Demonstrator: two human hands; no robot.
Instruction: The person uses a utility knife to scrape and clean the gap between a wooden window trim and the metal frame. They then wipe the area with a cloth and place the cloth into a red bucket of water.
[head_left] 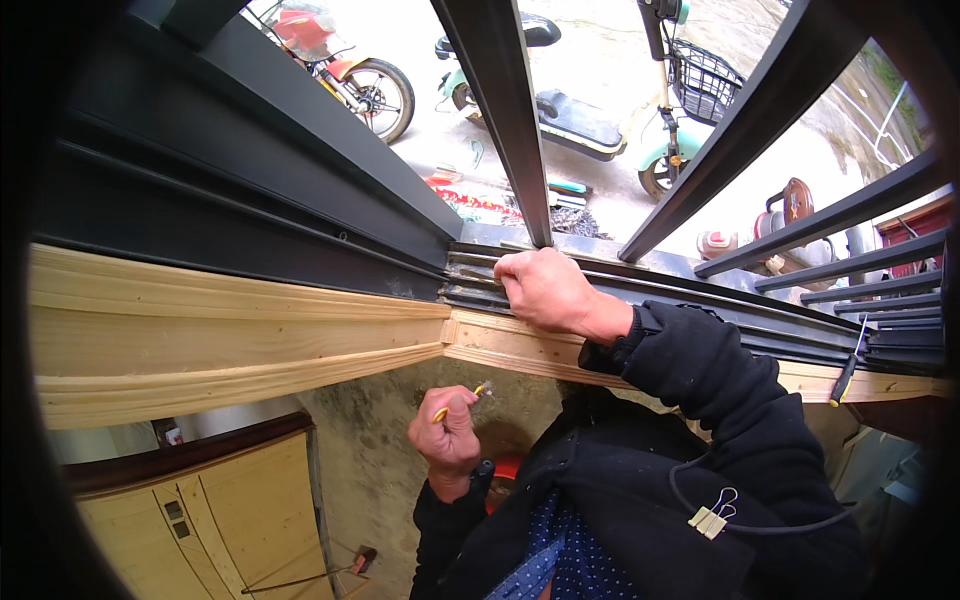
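Dark metal window track point(472, 272), a bare right hand point(552, 292) curled over it — whether it grips anything there, I cannot tell.
Nearer and left, the left hand point(447, 432) clasps a small yellow tool point(440, 414); a slip along the track's edges could scrape the right.

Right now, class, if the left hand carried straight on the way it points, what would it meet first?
Probably the pale wooden trim, with the yellow item in the left hand leading; one view leaves depth unclear.
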